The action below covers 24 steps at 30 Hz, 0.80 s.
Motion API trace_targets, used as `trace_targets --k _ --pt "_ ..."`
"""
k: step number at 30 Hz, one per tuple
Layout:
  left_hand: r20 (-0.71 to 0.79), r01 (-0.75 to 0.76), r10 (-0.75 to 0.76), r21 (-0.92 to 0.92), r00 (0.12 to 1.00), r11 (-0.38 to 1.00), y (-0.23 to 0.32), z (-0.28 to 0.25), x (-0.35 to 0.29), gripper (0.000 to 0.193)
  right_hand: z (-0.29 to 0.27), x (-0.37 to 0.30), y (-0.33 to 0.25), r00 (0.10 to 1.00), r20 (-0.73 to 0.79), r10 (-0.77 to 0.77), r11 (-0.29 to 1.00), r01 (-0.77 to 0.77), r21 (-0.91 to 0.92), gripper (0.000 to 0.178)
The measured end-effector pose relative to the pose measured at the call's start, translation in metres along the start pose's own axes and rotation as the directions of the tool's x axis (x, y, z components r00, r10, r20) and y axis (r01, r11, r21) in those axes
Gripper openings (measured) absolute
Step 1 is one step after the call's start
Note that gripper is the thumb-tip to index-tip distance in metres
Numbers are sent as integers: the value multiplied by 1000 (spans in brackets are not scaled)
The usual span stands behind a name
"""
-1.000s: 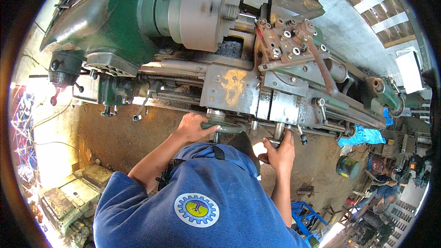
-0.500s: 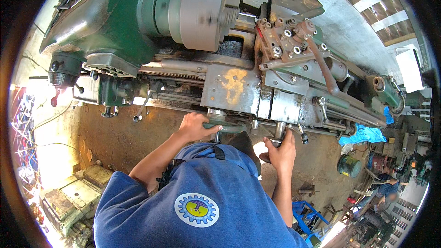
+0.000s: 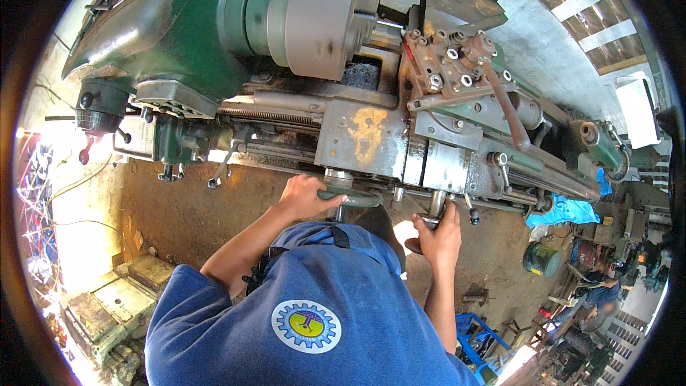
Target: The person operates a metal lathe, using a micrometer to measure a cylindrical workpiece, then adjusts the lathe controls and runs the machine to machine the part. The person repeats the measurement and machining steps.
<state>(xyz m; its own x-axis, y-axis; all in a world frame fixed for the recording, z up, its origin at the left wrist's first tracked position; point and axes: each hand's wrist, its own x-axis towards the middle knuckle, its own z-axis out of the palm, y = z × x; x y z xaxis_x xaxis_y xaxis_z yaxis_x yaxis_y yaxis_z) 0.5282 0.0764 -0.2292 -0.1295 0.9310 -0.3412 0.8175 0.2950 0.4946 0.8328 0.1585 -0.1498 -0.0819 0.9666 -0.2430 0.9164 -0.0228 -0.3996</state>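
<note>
I stand at a green metal lathe. My left hand [image 3: 303, 198] is closed on the rim of a dark green handwheel [image 3: 366, 200] below the carriage [image 3: 364, 139]. Farther right, my right hand [image 3: 444, 239] wraps round the metal crank handle [image 3: 430, 221] of the cross slide; the fingers are partly hidden. Above the hands, the large grey chuck [image 3: 321, 18] looks smeared, as if spinning. To its right sits the tool post [image 3: 454, 61], with several bolts and a long brown lever [image 3: 506, 104]. Dark chips [image 3: 361, 75] lie in the bed gap beneath the chuck.
Small control levers [image 3: 214, 180] stick out at the left front. A blue plastic bag [image 3: 563, 210] hangs by the bed's right end, near a green bucket [image 3: 542, 259]. Grimy metal blocks [image 3: 107, 304] stand at the lower left. Another person [image 3: 604, 297] is at the far lower right.
The lathe sits slightly farther right in the picture, a small shift of the view. Both hands keep their grips, with hardly any movement visible.
</note>
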Motion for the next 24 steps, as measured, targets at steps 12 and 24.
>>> trace_targets --k 12,24 --pt "64 47 -49 21 997 999 10 -5 2 78 0 0 0 1000 5 -8 1000 8 2 79" --pt "44 44 -46 62 998 997 9 -3 2 76 0 0 1 1000 10 -8 1000 8 1 79"
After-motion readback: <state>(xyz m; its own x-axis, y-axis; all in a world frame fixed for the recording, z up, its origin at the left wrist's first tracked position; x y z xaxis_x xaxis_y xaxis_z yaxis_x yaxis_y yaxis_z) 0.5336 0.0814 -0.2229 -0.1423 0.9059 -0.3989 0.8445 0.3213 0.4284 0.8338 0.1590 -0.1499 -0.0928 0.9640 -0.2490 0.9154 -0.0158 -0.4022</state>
